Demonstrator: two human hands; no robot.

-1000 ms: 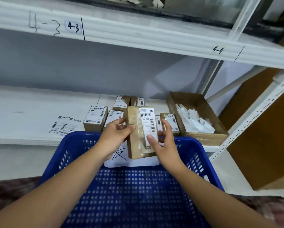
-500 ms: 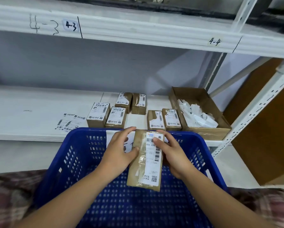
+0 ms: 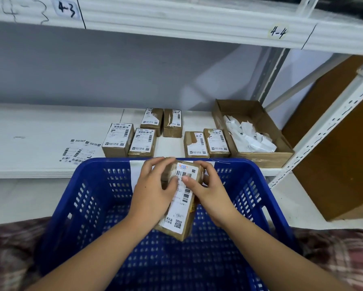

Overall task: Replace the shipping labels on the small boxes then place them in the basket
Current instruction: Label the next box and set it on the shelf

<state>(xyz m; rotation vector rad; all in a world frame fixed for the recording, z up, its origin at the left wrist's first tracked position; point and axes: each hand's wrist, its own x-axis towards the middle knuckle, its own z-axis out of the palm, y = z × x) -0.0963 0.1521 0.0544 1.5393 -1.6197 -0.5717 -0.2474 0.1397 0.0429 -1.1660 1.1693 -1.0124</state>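
Note:
A small brown box (image 3: 181, 219) with a long white shipping label lies tilted over the blue plastic basket (image 3: 88, 198). My left hand (image 3: 153, 192) holds its left side, thumb pressing on the label. My right hand (image 3: 210, 192) grips the right side, thumb on the label too. Several more small labelled boxes (image 3: 118, 139) stand on the white shelf (image 3: 39, 131) behind the basket. A sheet of fresh labels (image 3: 77, 151) lies flat on the shelf to their left.
An open cardboard tray (image 3: 266, 156) with crumpled peeled label paper sits on the shelf at the right. A white perforated rack upright (image 3: 323, 133) slants down the right side, with brown board behind it. The upper shelf edge is marked 4-3 and 4-4.
Both hands have brought the box down from in front of the shelf into the basket, tilting it flatter. The view has shifted slightly downward.

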